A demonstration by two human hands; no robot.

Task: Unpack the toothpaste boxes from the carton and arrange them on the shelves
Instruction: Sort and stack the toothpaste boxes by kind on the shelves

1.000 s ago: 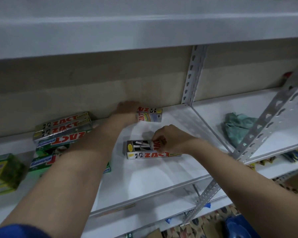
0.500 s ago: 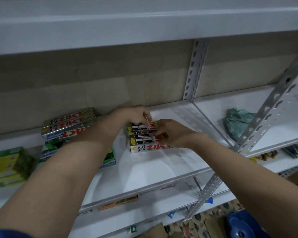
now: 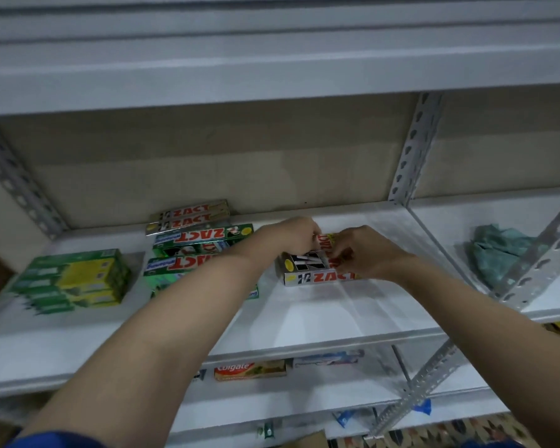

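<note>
while both hands square it up, the small stack of silver zact toothpaste boxes (image 3: 317,273) sits mid-shelf, right of the green zact boxes (image 3: 201,250). left hand (image 3: 291,236) and right hand (image 3: 366,253) pinch its ends, likely aligning edges. glossy rectangular cartons lie on the smooth white shelf (image 3: 337,321).

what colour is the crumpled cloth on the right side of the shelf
Teal green cloth, seen in the head view.
</note>
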